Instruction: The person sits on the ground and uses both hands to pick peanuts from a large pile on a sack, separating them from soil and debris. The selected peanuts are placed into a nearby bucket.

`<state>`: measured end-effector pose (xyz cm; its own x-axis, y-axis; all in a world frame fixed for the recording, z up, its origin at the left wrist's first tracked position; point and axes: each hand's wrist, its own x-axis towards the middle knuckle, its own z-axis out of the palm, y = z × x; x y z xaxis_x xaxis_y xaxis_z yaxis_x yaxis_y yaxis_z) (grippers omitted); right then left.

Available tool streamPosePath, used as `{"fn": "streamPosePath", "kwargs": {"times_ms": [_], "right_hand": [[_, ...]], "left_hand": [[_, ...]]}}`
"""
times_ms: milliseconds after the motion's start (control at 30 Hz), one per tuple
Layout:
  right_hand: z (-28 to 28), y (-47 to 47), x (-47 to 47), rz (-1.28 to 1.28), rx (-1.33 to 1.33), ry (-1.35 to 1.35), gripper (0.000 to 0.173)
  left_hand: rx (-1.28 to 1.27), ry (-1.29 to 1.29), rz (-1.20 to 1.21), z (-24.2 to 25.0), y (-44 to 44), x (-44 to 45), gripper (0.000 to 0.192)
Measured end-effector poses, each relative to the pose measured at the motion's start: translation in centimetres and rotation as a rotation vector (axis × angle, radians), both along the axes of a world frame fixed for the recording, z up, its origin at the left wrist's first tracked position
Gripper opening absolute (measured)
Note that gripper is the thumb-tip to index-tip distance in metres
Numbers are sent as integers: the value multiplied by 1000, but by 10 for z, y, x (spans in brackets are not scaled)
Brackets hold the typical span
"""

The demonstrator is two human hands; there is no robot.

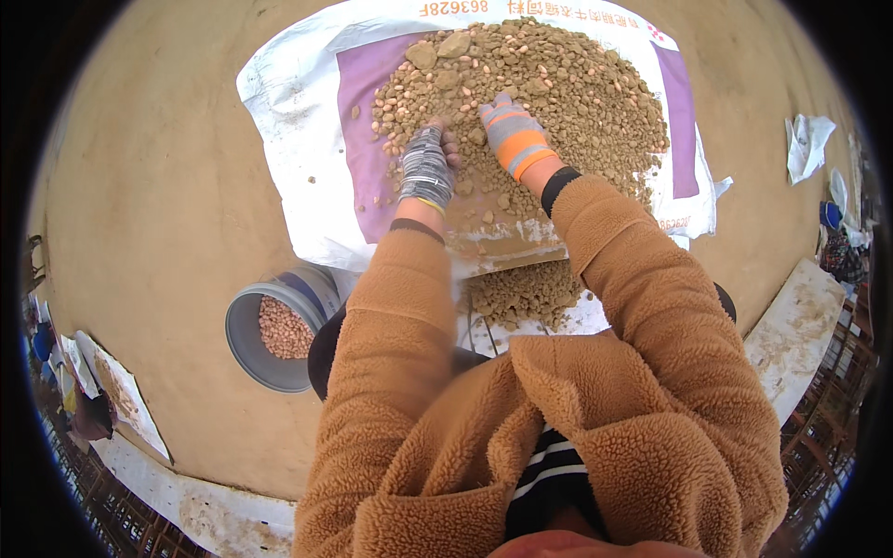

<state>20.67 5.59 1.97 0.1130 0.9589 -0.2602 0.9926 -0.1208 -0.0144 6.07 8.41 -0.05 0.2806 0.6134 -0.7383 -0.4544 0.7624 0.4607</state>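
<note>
Soil clods mixed with pink peanut kernels form a wide pile [593, 104] on a spread white and purple woven sack [279, 132]. My left hand [427, 164], in a grey fingerless-looking glove, is at the pile's left side with its fingers curled. Whether anything is pinched in them is hidden. On the pile's near middle part rests my right hand [516, 136], in a grey and orange glove, its fingertips against the clods. Its palm side cannot be seen. Larger clods [455, 45] and most of the visible kernels [391, 108] lie toward the far left of the pile.
A grey bucket [241, 342] lies tilted on the left, holding pink kernels [284, 328]. Below the work surface's near edge [516, 265] is another soil heap [527, 293]. White boards [795, 335] edge the tan floor [174, 209]. A crumpled white bag [808, 146] lies right.
</note>
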Motion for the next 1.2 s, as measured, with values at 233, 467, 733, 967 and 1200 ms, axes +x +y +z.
{"fn": "streamPosePath", "kwargs": {"times_ms": [233,467,733,967,1200], "right_hand": [[25,-8,2,-188,54,566,30],[17,32,8,4,107,299,36],[-4,36,25,79,47,247,25],[7,30,26,-77,91,347,26],[42,3,-2,85,126,827,34]], "left_hand": [[9,5,-45,4,1,9,24],[-23,-328,139,-15,5,-3,33],[-21,-176,160,-14,10,-1,32],[-17,-200,114,-14,8,-6,30],[-129,-232,156,5,4,1,31]]}}
